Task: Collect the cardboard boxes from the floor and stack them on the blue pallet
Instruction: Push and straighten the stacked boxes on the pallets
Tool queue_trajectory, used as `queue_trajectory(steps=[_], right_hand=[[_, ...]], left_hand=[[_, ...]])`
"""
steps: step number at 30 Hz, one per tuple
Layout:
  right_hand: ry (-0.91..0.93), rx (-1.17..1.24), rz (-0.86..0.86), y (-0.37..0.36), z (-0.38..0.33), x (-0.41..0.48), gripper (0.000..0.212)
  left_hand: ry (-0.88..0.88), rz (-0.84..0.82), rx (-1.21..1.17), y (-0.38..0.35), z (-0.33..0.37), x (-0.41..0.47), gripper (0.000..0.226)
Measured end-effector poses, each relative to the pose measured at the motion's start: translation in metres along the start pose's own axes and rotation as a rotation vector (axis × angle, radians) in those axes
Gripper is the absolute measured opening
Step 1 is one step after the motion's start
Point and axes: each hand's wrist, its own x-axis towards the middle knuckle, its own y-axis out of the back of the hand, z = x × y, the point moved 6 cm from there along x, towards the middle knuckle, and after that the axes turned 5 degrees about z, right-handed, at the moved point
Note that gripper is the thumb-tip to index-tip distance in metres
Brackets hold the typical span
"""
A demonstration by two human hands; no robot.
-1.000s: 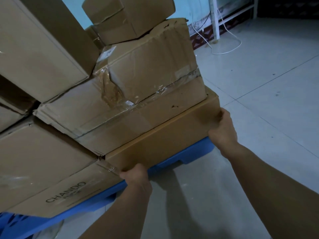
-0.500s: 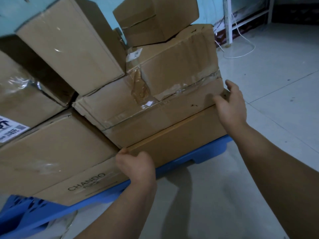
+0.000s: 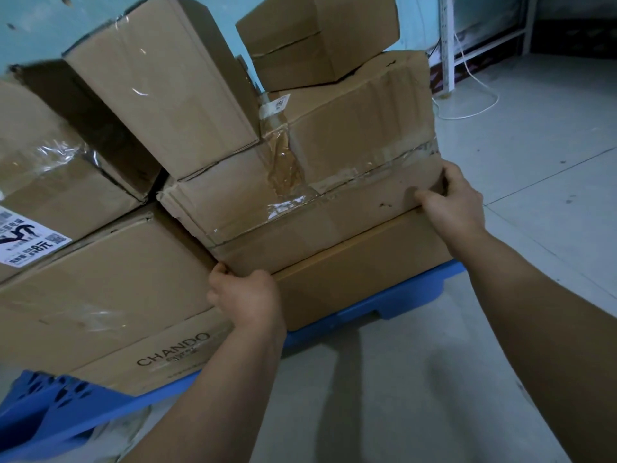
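Note:
A blue pallet [image 3: 400, 300] on the floor carries a pile of cardboard boxes. A flat brown box [image 3: 360, 272] lies at the pallet's near right corner. On it rests a large battered taped box [image 3: 334, 182]. My left hand [image 3: 245, 297] grips that taped box at its lower left corner, fingers curled under the edge. My right hand [image 3: 455, 203] clasps its lower right corner. A smaller box [image 3: 317, 38] sits on top of it. A tilted box [image 3: 163, 81] leans against its left side. A CHANDO box [image 3: 110, 302] lies lower left.
Pale tiled floor [image 3: 534, 195] stretches to the right and in front of the pallet. A white cable [image 3: 474, 111] trails on the floor by a white metal frame [image 3: 447, 45] at the turquoise wall. A labelled box [image 3: 36, 195] sits at far left.
Both hands have moved up from the flat bottom box to the lower corners of the taped box above it. The camera has risen and drawn back a little.

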Motion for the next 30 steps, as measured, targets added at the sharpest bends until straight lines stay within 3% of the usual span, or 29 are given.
queue_trajectory(steps=[8,13,17,26,28,30], right_hand=[[-0.022,0.045,0.082,0.007,-0.002,0.001,0.067],[-0.002,0.018,0.050,0.005,0.002,0.004,0.060],[0.005,0.024,0.086,0.007,0.003,0.003,0.058],[0.073,-0.047,0.133,0.000,0.004,-0.002,0.077],[0.057,-0.041,0.126,-0.001,0.007,-0.003,0.086],[0.048,-0.023,0.142,-0.001,0.010,-0.005,0.093]], left_hand=[[0.134,-0.019,-0.147,-0.008,0.001,-0.005,0.051],[0.066,-0.083,-0.112,-0.012,-0.001,-0.001,0.064],[0.049,-0.082,-0.092,-0.012,-0.003,-0.003,0.061],[0.083,-0.011,-0.162,-0.006,-0.003,-0.009,0.042],[0.167,0.014,-0.143,-0.006,-0.010,-0.007,0.036],[0.304,0.045,-0.117,-0.006,-0.027,-0.005,0.058]])
